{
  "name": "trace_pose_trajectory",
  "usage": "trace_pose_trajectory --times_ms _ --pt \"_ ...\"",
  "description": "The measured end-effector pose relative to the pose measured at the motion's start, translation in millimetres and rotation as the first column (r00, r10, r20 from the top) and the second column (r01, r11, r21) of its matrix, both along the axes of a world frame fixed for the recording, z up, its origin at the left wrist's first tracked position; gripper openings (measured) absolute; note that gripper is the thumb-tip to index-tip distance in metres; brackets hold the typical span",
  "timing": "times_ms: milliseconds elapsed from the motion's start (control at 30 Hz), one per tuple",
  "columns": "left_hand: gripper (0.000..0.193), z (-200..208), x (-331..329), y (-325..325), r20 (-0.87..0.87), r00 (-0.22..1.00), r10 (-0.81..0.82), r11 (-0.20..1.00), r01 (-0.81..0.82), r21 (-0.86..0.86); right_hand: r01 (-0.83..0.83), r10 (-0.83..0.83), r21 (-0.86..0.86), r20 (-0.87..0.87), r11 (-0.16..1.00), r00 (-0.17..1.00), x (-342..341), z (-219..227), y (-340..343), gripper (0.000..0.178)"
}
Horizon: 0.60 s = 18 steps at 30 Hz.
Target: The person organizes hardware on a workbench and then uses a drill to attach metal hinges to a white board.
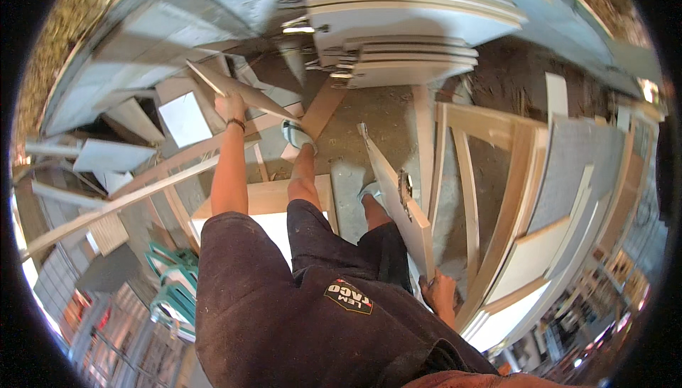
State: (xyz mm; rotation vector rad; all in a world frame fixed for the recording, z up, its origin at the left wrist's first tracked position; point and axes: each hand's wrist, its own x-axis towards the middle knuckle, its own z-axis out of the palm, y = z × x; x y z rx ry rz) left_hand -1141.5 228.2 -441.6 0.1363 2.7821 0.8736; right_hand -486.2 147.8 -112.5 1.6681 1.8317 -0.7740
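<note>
My left hand point(231, 107), with a dark band at the wrist, reaches forward on the left. Its fingers are closed on the edge of a thin wooden board point(249, 95), which slants down toward my left foot. Low on the right, my right hand point(439, 294) grips the near end of a long, pale cabinet door point(399, 200). This door stands on edge beside my right leg, with a metal hinge point(405, 184) on it. The fingers of my right hand are partly hidden by the door.
Stacked white panels point(412, 15) with hinges stand ahead. A wooden frame point(522, 168) and leaning boards point(568, 196) line the right side. Offcuts point(186, 117) and a long wooden strip point(128, 203) lie left. Green-and-white items point(174, 292) sit lower left. Concrete floor point(376, 115) shows between.
</note>
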Motion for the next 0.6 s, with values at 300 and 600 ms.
trace_pose_trajectory --times_ms 300,600 --pt "0.031 -24.6 260.7 17.1 -0.052 0.928 -0.369 0.904 0.372 0.21 0.418 -0.414 0.029 -0.085 0.908 0.906 52.1 28.2 -29.3 0.035" --pt "0.066 -56.3 468.6 17.9 0.246 0.857 -0.452 0.859 0.493 -0.137 0.635 -0.634 -0.07 0.031 0.77 0.772 113.8 25.0 -68.2 0.038"
